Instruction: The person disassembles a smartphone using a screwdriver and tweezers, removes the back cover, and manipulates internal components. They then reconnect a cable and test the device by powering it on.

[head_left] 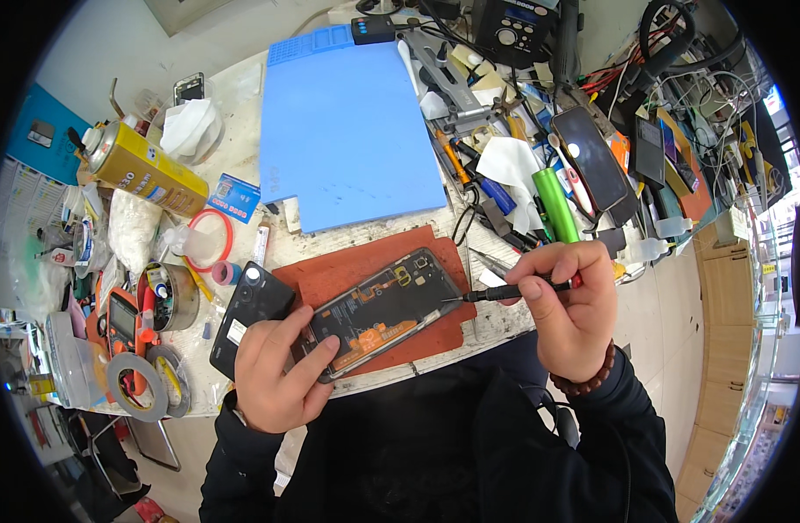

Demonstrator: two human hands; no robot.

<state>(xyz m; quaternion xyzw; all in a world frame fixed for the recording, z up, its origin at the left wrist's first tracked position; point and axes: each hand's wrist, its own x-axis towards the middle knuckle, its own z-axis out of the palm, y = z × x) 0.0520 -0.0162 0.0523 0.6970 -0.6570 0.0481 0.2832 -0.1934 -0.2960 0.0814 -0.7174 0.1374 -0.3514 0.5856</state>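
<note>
While the left hand [278,375] lay with its fingers parted and unclenched, two fingertips resting on the near left end of an opened black rectangular phone [400,318] with orange and gold inner parts, the right hand [574,314] grasped a slim black screwdriver [496,294] between thumb and index finger. Its thin tip pointed left, over the phone's right end; whether it touched could not be told. The phone lay slanted on a reddish-brown flat mat [321,272], its right end farther away than its left, with its near left corner close to the near edge of the worn white table [240,91]. A strip of the mat showed along the phone's far side, leaving a margin there. Just to the left, a glossy black phone with a round camera ring [253,305] lay partly behind the left hand, narrowing the room on that side. Beyond the mat, a large pale-blue work mat [347,131] spread a broad stretch of open surface toward the far side. Its right edge met crowded tools, with a bright green cylinder [555,205] nearer; at far left stood a tilted yellow metal can [147,170].
</note>
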